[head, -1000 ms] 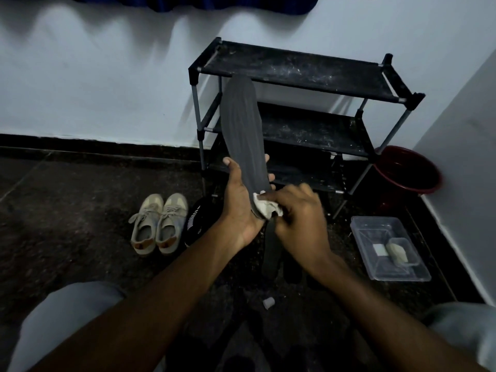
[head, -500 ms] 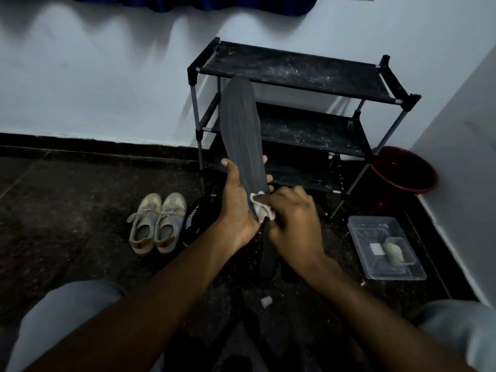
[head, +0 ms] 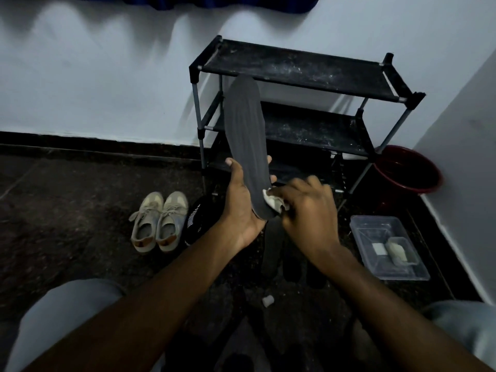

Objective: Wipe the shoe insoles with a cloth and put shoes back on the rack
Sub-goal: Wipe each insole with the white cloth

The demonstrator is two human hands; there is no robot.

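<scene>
One insole (head: 245,130), heel gripped by left hand (head: 241,202); cloth (head: 272,201) pinched by right hand (head: 308,210) at 3 o'clock; slippage risked under pressure.

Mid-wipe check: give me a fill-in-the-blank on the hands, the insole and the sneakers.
The left hand grips the dark insole at its ____ end.
The right hand holds a white ____ against the insole.
The beige sneakers stand on the ____, not on the shoe rack.
Missing: lower; cloth; floor.
</scene>
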